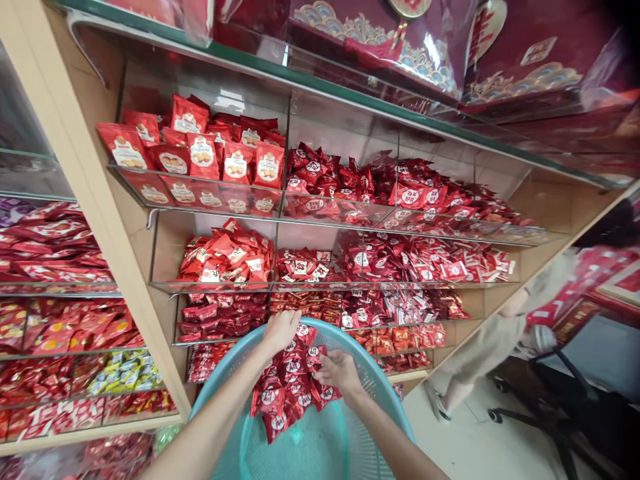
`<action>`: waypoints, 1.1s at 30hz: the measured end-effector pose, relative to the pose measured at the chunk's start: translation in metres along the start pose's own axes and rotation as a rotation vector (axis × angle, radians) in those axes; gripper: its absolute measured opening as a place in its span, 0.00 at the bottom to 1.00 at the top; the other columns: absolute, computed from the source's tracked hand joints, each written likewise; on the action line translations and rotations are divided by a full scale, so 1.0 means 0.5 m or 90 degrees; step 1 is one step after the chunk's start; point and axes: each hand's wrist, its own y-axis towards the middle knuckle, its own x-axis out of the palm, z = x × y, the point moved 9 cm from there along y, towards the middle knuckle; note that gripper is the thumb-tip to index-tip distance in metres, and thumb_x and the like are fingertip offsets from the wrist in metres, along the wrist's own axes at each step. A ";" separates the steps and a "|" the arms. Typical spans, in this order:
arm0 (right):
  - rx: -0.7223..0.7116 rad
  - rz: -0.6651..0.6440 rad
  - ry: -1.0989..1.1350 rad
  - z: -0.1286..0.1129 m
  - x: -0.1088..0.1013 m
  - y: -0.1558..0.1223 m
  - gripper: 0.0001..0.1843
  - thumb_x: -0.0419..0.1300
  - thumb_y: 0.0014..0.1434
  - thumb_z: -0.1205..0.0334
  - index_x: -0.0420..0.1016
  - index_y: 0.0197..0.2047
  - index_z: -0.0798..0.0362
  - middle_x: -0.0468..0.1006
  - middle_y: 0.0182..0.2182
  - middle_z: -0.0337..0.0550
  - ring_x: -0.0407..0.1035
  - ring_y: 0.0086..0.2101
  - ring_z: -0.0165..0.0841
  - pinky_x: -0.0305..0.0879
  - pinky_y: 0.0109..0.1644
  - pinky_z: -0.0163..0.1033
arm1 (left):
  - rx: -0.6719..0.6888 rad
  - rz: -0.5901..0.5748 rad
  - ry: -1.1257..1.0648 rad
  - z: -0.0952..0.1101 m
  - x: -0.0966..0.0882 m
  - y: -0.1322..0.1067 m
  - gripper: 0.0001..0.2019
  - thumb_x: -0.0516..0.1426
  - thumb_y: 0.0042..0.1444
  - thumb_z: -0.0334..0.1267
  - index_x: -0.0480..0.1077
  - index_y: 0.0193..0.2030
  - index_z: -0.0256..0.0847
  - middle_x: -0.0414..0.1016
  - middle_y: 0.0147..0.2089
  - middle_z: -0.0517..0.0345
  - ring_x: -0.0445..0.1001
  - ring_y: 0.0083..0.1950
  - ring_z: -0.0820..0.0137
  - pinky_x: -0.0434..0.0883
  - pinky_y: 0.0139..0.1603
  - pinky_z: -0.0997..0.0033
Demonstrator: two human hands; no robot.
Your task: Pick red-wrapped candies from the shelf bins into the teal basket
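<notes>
Handling red packets (293, 383) inside teal basket (225, 363), lower centre of frame. Resting left hand (283, 332), fingers bent, at packets' upper edge; resting right hand (343, 377) loosely at their right side; not being able to tell actual grip for either. Working best by supporting packets from both sides, low, without squeezing. Facing glass shelves (250, 62) across centre, crowding far rim; minding person (493, 347) at right, black chair (583, 390) lower right.
</notes>
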 end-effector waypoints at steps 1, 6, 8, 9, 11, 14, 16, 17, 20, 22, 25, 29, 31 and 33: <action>-0.002 0.007 -0.019 0.002 -0.006 0.001 0.20 0.64 0.46 0.52 0.60 0.35 0.53 0.71 0.13 0.37 0.71 0.17 0.37 0.65 0.19 0.36 | 0.003 0.000 0.001 0.001 0.001 0.001 0.24 0.38 0.62 0.47 0.71 0.32 0.41 0.77 0.37 0.51 0.74 0.42 0.64 0.61 0.39 0.70; -0.130 0.049 -0.274 -0.051 -0.035 -0.010 0.19 0.57 0.52 0.50 0.65 0.41 0.55 0.66 0.08 0.33 0.66 0.13 0.36 0.60 0.20 0.36 | 0.005 0.005 -0.008 0.002 0.001 0.000 0.23 0.38 0.62 0.47 0.70 0.32 0.40 0.77 0.36 0.51 0.74 0.40 0.65 0.60 0.37 0.71; -0.186 0.064 -0.392 -0.082 -0.036 -0.021 0.21 0.51 0.56 0.47 0.66 0.43 0.55 0.68 0.10 0.35 0.68 0.15 0.35 0.62 0.24 0.36 | 0.000 0.011 -0.009 0.000 -0.003 -0.001 0.23 0.38 0.62 0.46 0.70 0.31 0.40 0.77 0.35 0.51 0.74 0.39 0.65 0.60 0.35 0.71; -0.203 0.066 -0.428 -0.094 -0.034 -0.026 0.21 0.48 0.58 0.47 0.66 0.44 0.55 0.69 0.11 0.35 0.68 0.15 0.35 0.62 0.25 0.36 | -0.002 0.014 -0.009 -0.001 -0.006 -0.002 0.23 0.38 0.62 0.46 0.70 0.31 0.40 0.77 0.34 0.51 0.74 0.38 0.65 0.59 0.35 0.71; -0.227 0.063 -0.487 -0.113 -0.025 -0.036 0.20 0.46 0.59 0.48 0.67 0.45 0.53 0.71 0.14 0.36 0.68 0.16 0.33 0.61 0.26 0.35 | -0.004 0.022 -0.013 -0.005 -0.011 -0.003 0.23 0.38 0.62 0.46 0.70 0.29 0.40 0.77 0.33 0.52 0.74 0.37 0.66 0.59 0.34 0.71; -0.261 0.051 -0.558 -0.158 -0.010 -0.052 0.15 0.49 0.58 0.52 0.71 0.41 0.51 0.72 0.15 0.35 0.68 0.16 0.31 0.59 0.26 0.33 | 0.003 0.034 -0.039 -0.013 -0.015 -0.005 0.23 0.38 0.62 0.46 0.69 0.29 0.41 0.77 0.32 0.53 0.74 0.36 0.67 0.59 0.34 0.72; -0.312 0.064 -0.565 -0.227 -0.010 -0.071 0.14 0.49 0.59 0.53 0.72 0.34 0.51 0.71 0.14 0.36 0.67 0.17 0.31 0.58 0.25 0.33 | 0.004 0.039 -0.060 -0.020 -0.013 -0.004 0.23 0.38 0.62 0.47 0.69 0.29 0.41 0.77 0.33 0.54 0.73 0.36 0.68 0.59 0.35 0.73; -0.353 0.078 -0.554 -0.278 -0.014 -0.086 0.15 0.48 0.59 0.53 0.72 0.31 0.51 0.70 0.13 0.36 0.66 0.16 0.30 0.57 0.25 0.33 | 0.001 0.040 -0.065 -0.024 -0.010 -0.004 0.23 0.38 0.62 0.47 0.69 0.29 0.40 0.77 0.33 0.53 0.73 0.36 0.68 0.59 0.35 0.73; -0.533 0.146 -0.481 -0.479 -0.040 -0.158 0.18 0.47 0.60 0.52 0.72 0.28 0.51 0.70 0.13 0.35 0.64 0.16 0.29 0.57 0.25 0.33 | -0.007 0.042 -0.065 -0.028 -0.005 -0.002 0.23 0.39 0.62 0.47 0.69 0.29 0.40 0.76 0.32 0.53 0.73 0.35 0.68 0.59 0.34 0.73; -0.662 0.213 -0.431 -0.622 -0.065 -0.213 0.15 0.50 0.58 0.53 0.72 0.30 0.52 0.71 0.15 0.35 0.65 0.18 0.29 0.58 0.27 0.33 | -0.009 0.037 -0.068 -0.023 -0.002 -0.003 0.23 0.39 0.62 0.47 0.69 0.30 0.39 0.76 0.32 0.52 0.73 0.35 0.67 0.59 0.34 0.73; -0.798 0.302 -0.426 -0.795 -0.084 -0.258 0.10 0.54 0.55 0.57 0.73 0.31 0.53 0.73 0.18 0.36 0.66 0.21 0.29 0.61 0.32 0.34 | -0.001 0.029 -0.078 -0.010 -0.003 -0.006 0.23 0.39 0.62 0.47 0.70 0.31 0.40 0.76 0.33 0.53 0.73 0.36 0.68 0.59 0.35 0.73; -0.789 0.261 -0.488 -0.915 -0.052 -0.206 0.06 0.58 0.49 0.67 0.76 0.30 0.55 0.77 0.24 0.40 0.68 0.26 0.30 0.62 0.37 0.37 | 0.014 0.034 -0.081 -0.002 -0.009 -0.010 0.22 0.39 0.62 0.46 0.70 0.31 0.41 0.77 0.34 0.54 0.73 0.38 0.68 0.59 0.36 0.73; -0.747 0.129 -0.463 -0.930 -0.014 -0.170 0.06 0.59 0.47 0.68 0.76 0.30 0.57 0.78 0.26 0.42 0.69 0.27 0.29 0.63 0.37 0.37 | 0.019 0.036 -0.078 -0.004 -0.010 -0.011 0.22 0.38 0.63 0.45 0.70 0.31 0.41 0.77 0.34 0.54 0.73 0.37 0.68 0.59 0.36 0.72; -0.708 -0.034 -0.400 -0.926 0.030 -0.156 0.09 0.62 0.46 0.65 0.77 0.34 0.58 0.78 0.29 0.42 0.69 0.28 0.28 0.65 0.37 0.36 | 0.010 0.040 -0.071 -0.013 -0.012 -0.012 0.23 0.38 0.63 0.45 0.70 0.30 0.40 0.77 0.33 0.53 0.73 0.37 0.68 0.59 0.36 0.72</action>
